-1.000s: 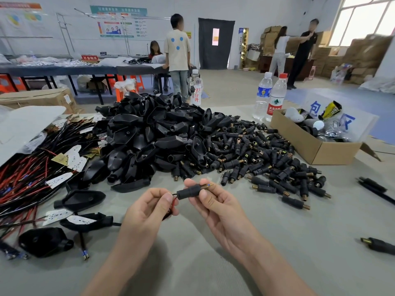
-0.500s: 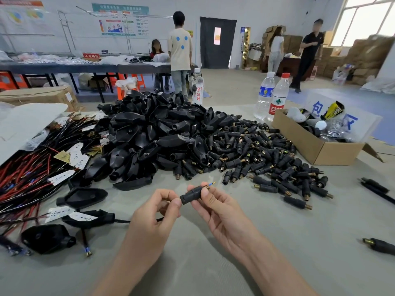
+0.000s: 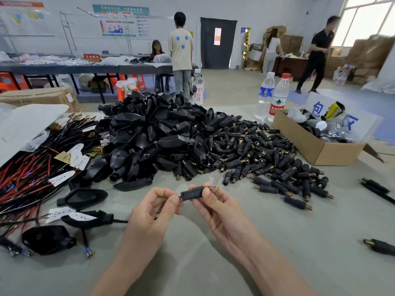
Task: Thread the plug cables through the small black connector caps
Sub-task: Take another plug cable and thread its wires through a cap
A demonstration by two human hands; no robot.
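Pinched the small black connector cap (image 3: 191,192) in the right hand (image 3: 215,208), above the table (image 3: 277,242), near the pile of loose caps (image 3: 267,154). Gripped the plug cable (image 3: 120,221) at the cap's rear in the left hand (image 3: 154,212), fingers curled. Showed the blue and brass wire tip (image 3: 213,186) beyond the front end. Probably finishing one threading. Next, likely needed drawing the tip further through, keeping the cap steady.
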